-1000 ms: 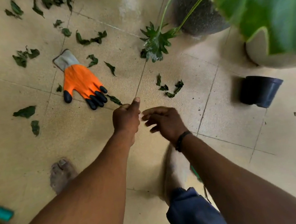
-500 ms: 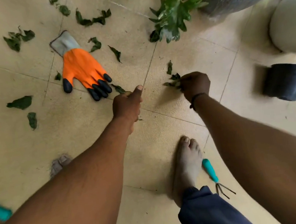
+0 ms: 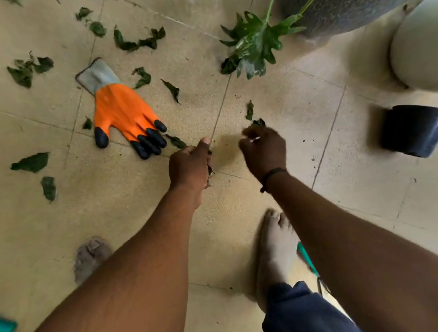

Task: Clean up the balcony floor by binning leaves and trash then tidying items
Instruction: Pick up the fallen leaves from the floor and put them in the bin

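We are in the leaf-gathering step, crouched over the beige tiled balcony floor (image 3: 258, 91), with many torn dark green leaves (image 3: 31, 163) lying on it, most of them to our left and ahead. Our left hand (image 3: 190, 166) is curled into a fist, thumb up, around a small bunch of collected leaf scraps that peek out below the fingers. Our right hand (image 3: 263, 150), fingers curled, pinches a small dark leaf piece (image 3: 259, 122) at its fingertips, just above the floor and close beside the left hand. One more small leaf (image 3: 249, 110) lies just beyond it. An orange rubber-coated work glove with black fingertips and a grey cuff (image 3: 121, 113) lies flat to the left, with leaves around it; a small empty black plastic pot (image 3: 416, 130) lies tipped on its side to the right, well apart from the hands. We see no bin. We judge the task far from done: next we would pass the pinched piece into the left fist, then reach for the leaf just ahead, keeping the fist tight so nothing drops.
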